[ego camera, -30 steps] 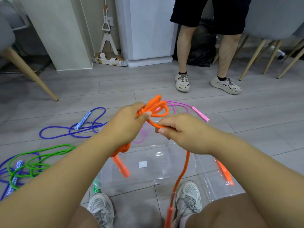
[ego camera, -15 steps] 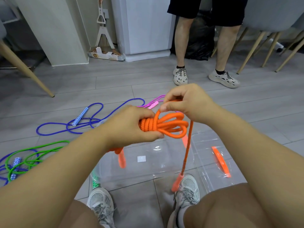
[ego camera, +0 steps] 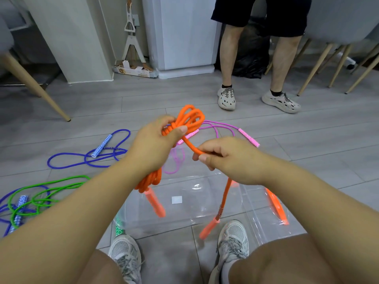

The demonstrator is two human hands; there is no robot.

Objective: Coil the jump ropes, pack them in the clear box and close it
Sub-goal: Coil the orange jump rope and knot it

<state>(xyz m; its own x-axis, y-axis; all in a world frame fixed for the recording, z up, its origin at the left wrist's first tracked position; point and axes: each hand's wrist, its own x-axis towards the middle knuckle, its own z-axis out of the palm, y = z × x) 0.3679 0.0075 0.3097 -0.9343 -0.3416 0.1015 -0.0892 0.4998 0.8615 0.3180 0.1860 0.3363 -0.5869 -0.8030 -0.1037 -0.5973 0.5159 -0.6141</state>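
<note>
My left hand (ego camera: 152, 145) grips a bundled coil of the orange jump rope (ego camera: 189, 117); loops stick out above my fist and one orange handle (ego camera: 155, 202) hangs below it. My right hand (ego camera: 224, 158) pinches the rope's free strand just right of the coil, and the other handle (ego camera: 208, 229) dangles from it near my shoe. The clear box (ego camera: 184, 214) lies open on the floor under my hands, with its clear lid (ego camera: 268, 220) to the right. A pink rope (ego camera: 223, 128), a blue rope (ego camera: 102, 149) and a green rope (ego camera: 47, 187) lie loose on the floor.
A person's legs (ego camera: 254, 64) stand just beyond the ropes. Wooden chair legs (ego camera: 320, 66) are at the far right, another chair leg (ego camera: 32, 87) at the far left. My shoes (ego camera: 232, 240) sit at the box's near edge. A second blue rope (ego camera: 12, 210) tangles with the green one.
My right hand came down from above the coil to its lower right, drawing the free strand with it. My left hand tipped the coil so its loops point up.
</note>
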